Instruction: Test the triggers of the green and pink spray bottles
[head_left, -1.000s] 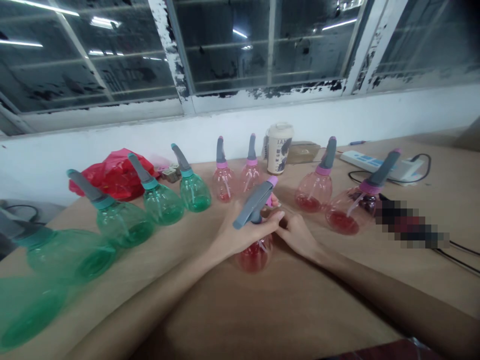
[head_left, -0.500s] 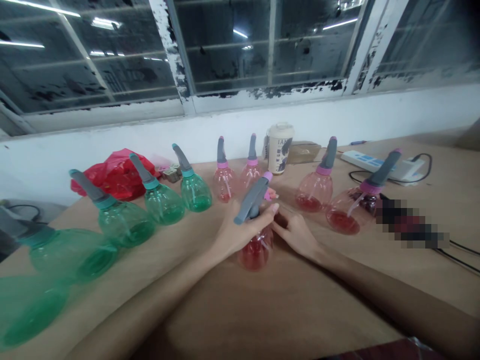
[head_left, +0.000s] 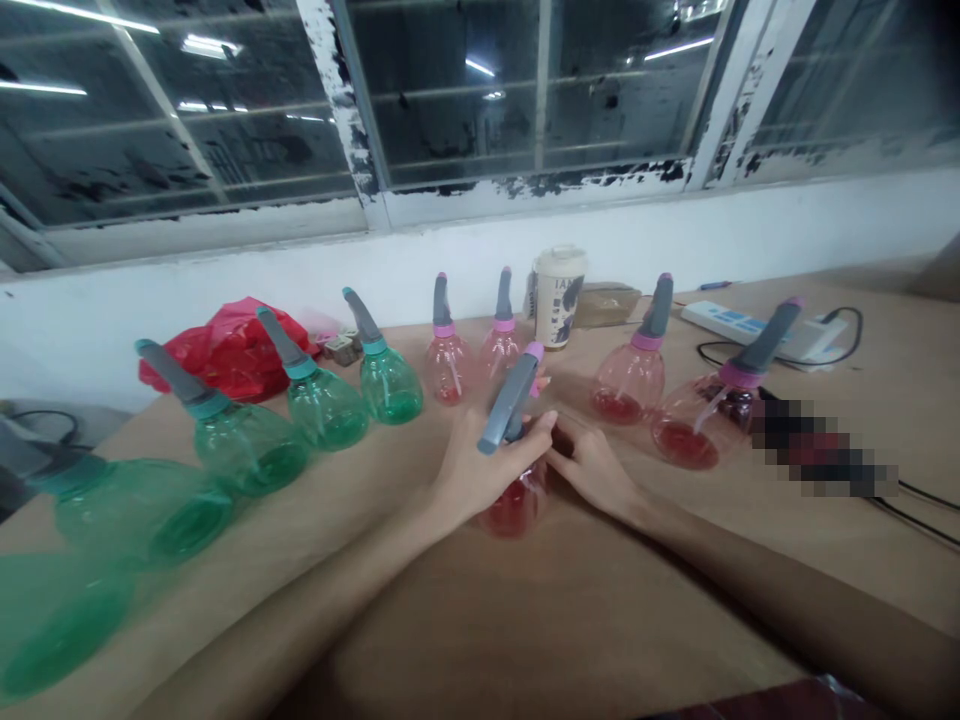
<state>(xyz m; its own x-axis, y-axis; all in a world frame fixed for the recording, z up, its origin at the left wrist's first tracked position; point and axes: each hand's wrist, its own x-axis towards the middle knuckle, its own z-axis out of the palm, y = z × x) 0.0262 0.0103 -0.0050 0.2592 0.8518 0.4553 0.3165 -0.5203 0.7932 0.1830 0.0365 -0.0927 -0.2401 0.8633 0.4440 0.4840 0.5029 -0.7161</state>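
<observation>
A clear pink spray bottle (head_left: 510, 508) with a grey head and some red liquid stands on the table in front of me. My left hand (head_left: 484, 462) is closed round its neck, just under the grey head, with the thumb across the near side. From the right, my right hand (head_left: 592, 460) presses against the body with curled fingers; the fingertips are hidden behind the bottle and the left thumb. Fingertips and a pink part of the head show just past the neck.
Green spray bottles (head_left: 330, 408) line the left side, several of them. Other pink spray bottles (head_left: 628, 385) stand behind and to the right. A paper cup (head_left: 559, 300), a red plastic bag (head_left: 232, 350) and a power strip (head_left: 731, 325) with cables lie near the wall.
The grey spray head has turned a little, its near end swinging right and downward. My left hand has turned slightly with it; the right hand has stayed at the body.
</observation>
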